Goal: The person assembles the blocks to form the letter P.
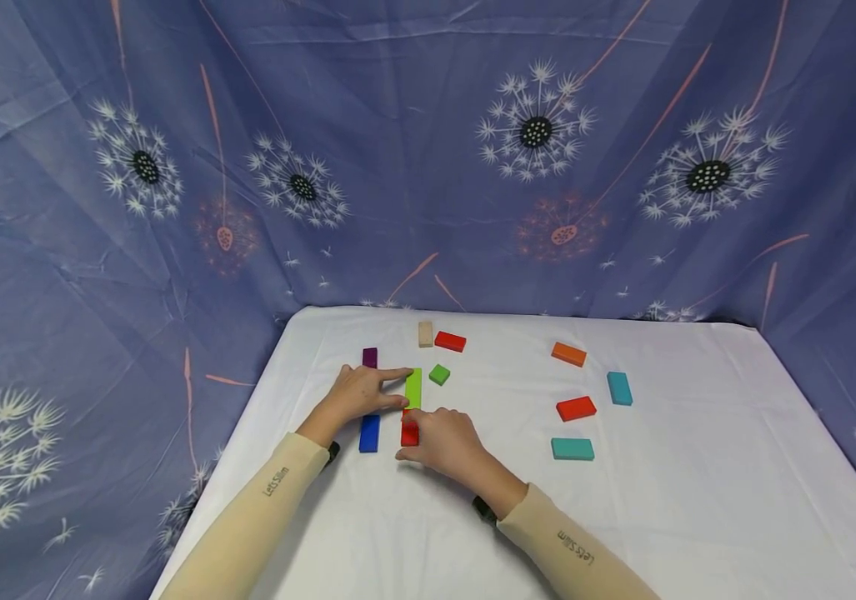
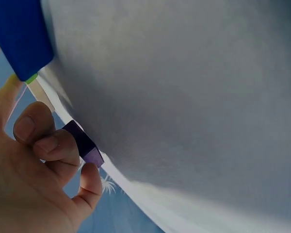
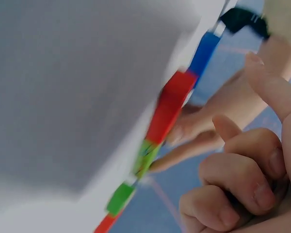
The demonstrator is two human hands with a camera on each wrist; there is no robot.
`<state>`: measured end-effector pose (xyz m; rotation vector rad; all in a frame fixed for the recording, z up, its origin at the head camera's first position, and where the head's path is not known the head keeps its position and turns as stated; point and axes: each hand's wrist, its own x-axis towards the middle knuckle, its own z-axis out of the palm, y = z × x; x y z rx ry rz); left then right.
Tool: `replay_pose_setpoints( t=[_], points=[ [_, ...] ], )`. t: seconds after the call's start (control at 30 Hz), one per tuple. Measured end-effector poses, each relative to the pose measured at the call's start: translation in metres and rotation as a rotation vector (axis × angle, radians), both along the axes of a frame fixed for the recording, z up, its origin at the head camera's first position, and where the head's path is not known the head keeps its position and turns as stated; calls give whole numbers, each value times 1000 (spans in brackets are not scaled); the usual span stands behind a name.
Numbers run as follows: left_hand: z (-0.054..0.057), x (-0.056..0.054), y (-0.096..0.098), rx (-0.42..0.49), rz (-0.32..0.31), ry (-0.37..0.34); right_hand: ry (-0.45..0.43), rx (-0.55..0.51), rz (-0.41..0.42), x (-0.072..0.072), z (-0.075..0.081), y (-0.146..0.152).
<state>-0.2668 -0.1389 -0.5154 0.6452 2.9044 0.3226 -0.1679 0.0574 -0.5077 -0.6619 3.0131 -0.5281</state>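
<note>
My left hand (image 1: pixel 358 392) reaches a light green block (image 1: pixel 414 388) from its left, forefinger stretched to the far end and thumb by the near end. Its other fingers are curled beside a purple block (image 1: pixel 370 357). A red block (image 1: pixel 410 432) lies end to end with the light green one. Over the red block is my right hand (image 1: pixel 448 442), forefinger at the far end and thumb just beyond the near end, with a gap to the thumb. In the right wrist view the red block (image 3: pixel 170 107) appears apart from the fingers. Left of it lies a blue block (image 1: pixel 370 433).
A small green block (image 1: pixel 439 374), a beige block (image 1: pixel 425 334) and a second red block (image 1: pixel 450 342) lie farther back. To the right are orange (image 1: pixel 568 354), blue (image 1: pixel 619 388), red (image 1: pixel 576 408) and teal (image 1: pixel 573 449) blocks. A patterned curtain (image 1: pixel 412 167) hangs behind the white table (image 1: pixel 668 517).
</note>
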Motion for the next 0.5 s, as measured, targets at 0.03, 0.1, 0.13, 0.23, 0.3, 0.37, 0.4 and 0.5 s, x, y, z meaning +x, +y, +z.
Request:
replay_pose_setpoints(
  t=[0.03, 0.1, 0.13, 0.23, 0.3, 0.37, 0.4, 0.5],
  points=[
    [1, 0, 0, 0, 1, -1, 15, 9, 17, 4, 2, -4],
    [1, 1, 0, 2, 3, 0, 11, 2, 36, 9, 4, -13],
    [1, 1, 0, 3, 1, 0, -3, 2, 40, 11, 4, -17],
    [2, 1, 0, 9, -7, 1, -57, 3, 41, 12, -1, -27],
    [2, 2, 0, 12, -12, 1, -81, 13, 42, 11, -5, -32],
    [3, 2, -1, 15, -12, 2, -90, 19, 39, 10, -9, -37],
    [3, 3, -1, 19, -9, 2, -93, 16, 31, 9, -11, -39],
    [2, 3, -1, 23, -2, 0, -95, -4, -17, 5, -14, -46]
  ],
)
